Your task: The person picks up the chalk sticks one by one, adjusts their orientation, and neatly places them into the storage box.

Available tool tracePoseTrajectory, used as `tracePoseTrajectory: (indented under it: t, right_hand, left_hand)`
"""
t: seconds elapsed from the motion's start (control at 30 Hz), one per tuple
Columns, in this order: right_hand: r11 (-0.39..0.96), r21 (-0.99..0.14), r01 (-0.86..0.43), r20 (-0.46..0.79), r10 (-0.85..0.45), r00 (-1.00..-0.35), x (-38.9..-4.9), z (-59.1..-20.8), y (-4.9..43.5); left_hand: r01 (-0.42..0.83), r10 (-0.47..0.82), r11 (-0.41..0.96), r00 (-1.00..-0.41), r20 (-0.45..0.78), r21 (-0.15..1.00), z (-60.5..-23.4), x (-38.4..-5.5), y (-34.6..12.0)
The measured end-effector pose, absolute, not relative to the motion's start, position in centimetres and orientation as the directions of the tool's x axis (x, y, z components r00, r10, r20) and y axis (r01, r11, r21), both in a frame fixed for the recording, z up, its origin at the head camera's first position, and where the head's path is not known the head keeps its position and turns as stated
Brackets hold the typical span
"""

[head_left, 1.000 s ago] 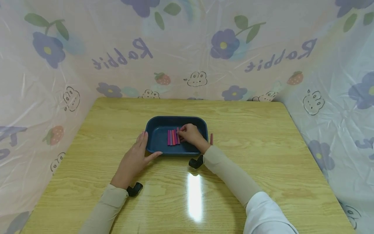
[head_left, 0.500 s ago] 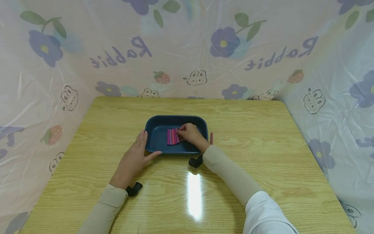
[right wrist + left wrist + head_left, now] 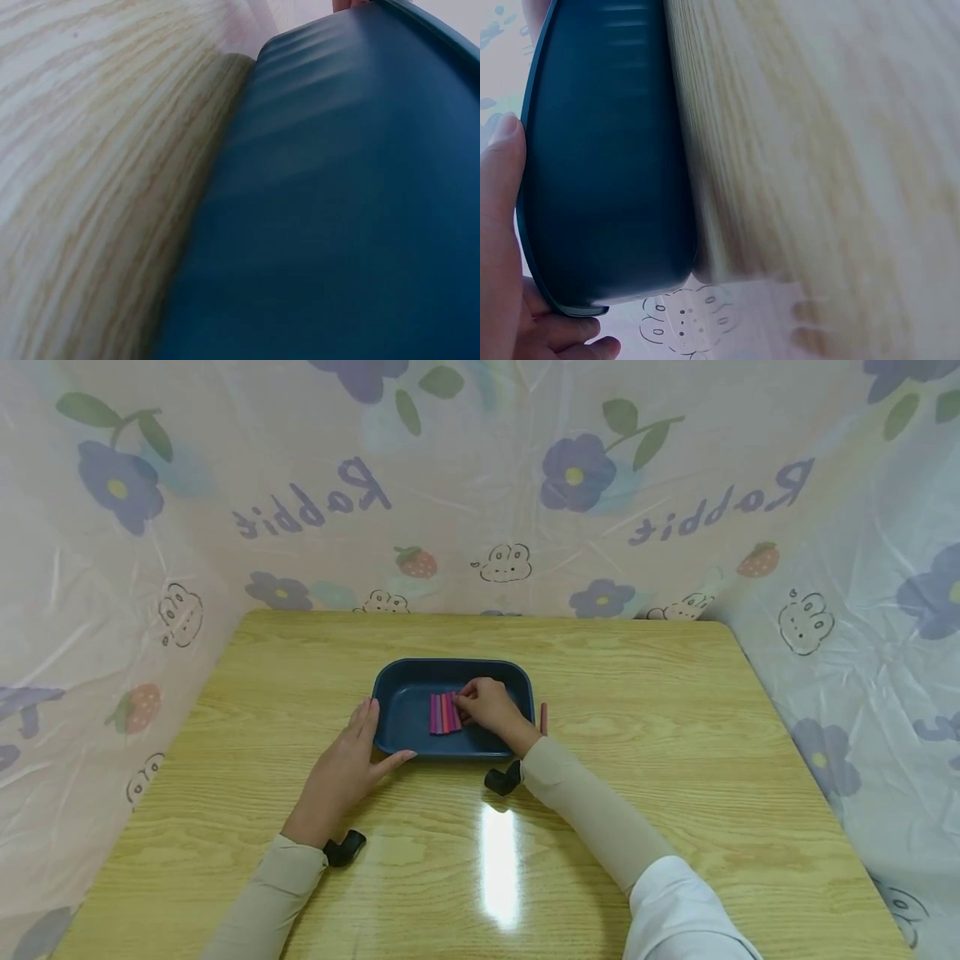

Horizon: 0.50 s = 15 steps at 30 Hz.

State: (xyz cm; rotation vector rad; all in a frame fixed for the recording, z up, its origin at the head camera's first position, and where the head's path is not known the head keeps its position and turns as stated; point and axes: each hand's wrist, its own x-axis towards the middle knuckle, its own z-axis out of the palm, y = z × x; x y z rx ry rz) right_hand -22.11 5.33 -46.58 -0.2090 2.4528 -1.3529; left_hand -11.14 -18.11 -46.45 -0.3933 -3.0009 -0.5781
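A dark blue rectangular tub (image 3: 405, 752) stands on the table. Inside it, several slim purple, pink and red sticks (image 3: 444, 714) lie side by side in a row. My left hand (image 3: 341, 777) rests on the tub's left end, fingers stretched along that wall and thumb on the front rim. The left wrist view shows its thumb and fingertips around the tub's corner. Reaching over the front right rim, my right hand (image 3: 491, 706) pinches the rightmost stick near its far end; its fingers partly hide that stick. The right wrist view shows only the tub's outer wall (image 3: 315, 187).
One reddish stick (image 3: 543, 718) lies on the wooden table (image 3: 660, 718) just right of the tub. A black wrist mount (image 3: 502, 778) is on the right wrist, another (image 3: 345, 849) on the left. A patterned curtain (image 3: 465, 485) encloses the table's back and sides.
The rightmost stick, which stuck up past the others at the far end a second ago, now lies closer to and level with the row. My left hand and the tub have not visibly moved.
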Motion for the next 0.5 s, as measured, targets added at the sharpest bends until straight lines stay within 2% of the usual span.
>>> tracePoseTrajectory:
  t: [0.3,0.5]
  right_hand:
    - [0.553,-0.833,0.006,-0.192,-0.279,-0.941,-22.16,-46.69,5.29]
    - [0.500,-0.866,-0.019,-0.148,-0.293,-0.945,-21.98,-46.62,5.59]
  left_hand:
    - [0.265,0.234,0.897,-0.964,0.128,0.353,-46.54,-11.05,-18.06]
    - [0.252,0.228,0.896,-0.968,0.109,0.366,-46.64,-11.09,-17.94]
